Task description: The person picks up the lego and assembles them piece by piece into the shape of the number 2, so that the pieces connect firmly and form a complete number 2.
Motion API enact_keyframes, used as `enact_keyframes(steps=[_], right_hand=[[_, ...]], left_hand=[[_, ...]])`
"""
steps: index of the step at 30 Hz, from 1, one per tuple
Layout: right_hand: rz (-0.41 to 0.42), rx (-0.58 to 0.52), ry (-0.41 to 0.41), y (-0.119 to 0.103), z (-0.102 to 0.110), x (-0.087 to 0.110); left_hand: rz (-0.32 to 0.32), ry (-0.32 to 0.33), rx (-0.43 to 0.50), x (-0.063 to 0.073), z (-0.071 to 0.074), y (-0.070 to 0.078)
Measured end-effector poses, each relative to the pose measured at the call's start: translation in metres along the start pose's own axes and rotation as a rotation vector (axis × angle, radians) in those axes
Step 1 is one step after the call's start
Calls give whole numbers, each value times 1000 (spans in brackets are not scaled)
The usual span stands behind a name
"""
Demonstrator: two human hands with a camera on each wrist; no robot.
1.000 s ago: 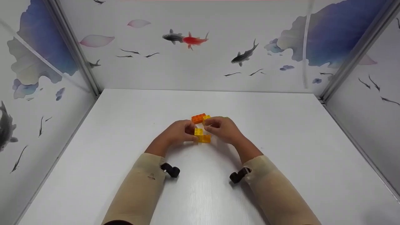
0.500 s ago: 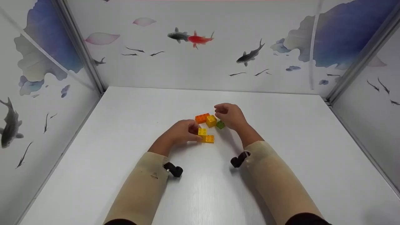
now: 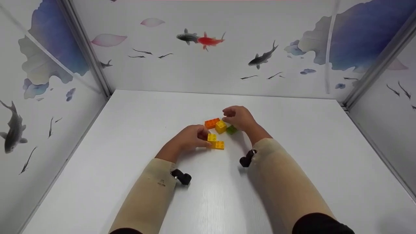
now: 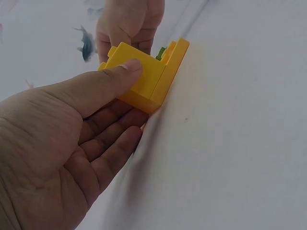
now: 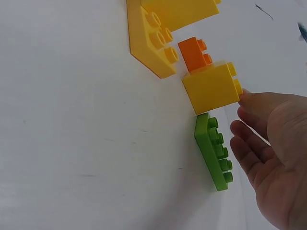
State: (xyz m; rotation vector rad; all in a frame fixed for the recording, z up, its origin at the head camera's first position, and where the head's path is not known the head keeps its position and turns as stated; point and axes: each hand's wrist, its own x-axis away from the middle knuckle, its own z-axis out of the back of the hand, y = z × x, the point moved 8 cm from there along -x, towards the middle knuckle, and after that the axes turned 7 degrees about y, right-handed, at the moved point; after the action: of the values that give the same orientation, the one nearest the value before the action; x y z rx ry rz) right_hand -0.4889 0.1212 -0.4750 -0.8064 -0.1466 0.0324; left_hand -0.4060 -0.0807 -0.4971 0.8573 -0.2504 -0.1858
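My left hand (image 3: 192, 138) pinches a yellow square building block (image 4: 139, 72) between thumb and fingers. This block sits on one end of a flat orange-yellow brick (image 3: 220, 145), whose other studs show bare. My right hand (image 3: 239, 117) hovers behind a green brick (image 5: 211, 153) with its fingers loosely bent, holding nothing. Its thumb is close to a second yellow block (image 5: 211, 88); whether they touch I cannot tell. Against the far left side of that block stands an orange brick (image 3: 212, 123), partly hidden in the right wrist view.
The bricks are grouped mid-table on a white tabletop (image 3: 208, 195). White panels printed with fish and leaves enclose the table at the back (image 3: 208, 71) and both sides. A black camera mount sticks out from each sleeve.
My right hand has drawn off the second yellow block, moving back and right, so that block and the green brick now show. The left hand keeps its pinch. The head view has shifted slightly.
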Motion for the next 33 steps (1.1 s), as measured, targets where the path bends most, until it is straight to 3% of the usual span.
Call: enact_keyframes(steps=[16,24,33], right_hand=[[57,77,-103,-4,-22,-3],[52,80,-85,-4,-19,-3],[39,11,-8,-1,0,-1]], left_hand=[[-27,-13,-11,-3,-3,1],[-7,-14,-7,-2,-2,1],[4,-17,2,-3,-2,-2]])
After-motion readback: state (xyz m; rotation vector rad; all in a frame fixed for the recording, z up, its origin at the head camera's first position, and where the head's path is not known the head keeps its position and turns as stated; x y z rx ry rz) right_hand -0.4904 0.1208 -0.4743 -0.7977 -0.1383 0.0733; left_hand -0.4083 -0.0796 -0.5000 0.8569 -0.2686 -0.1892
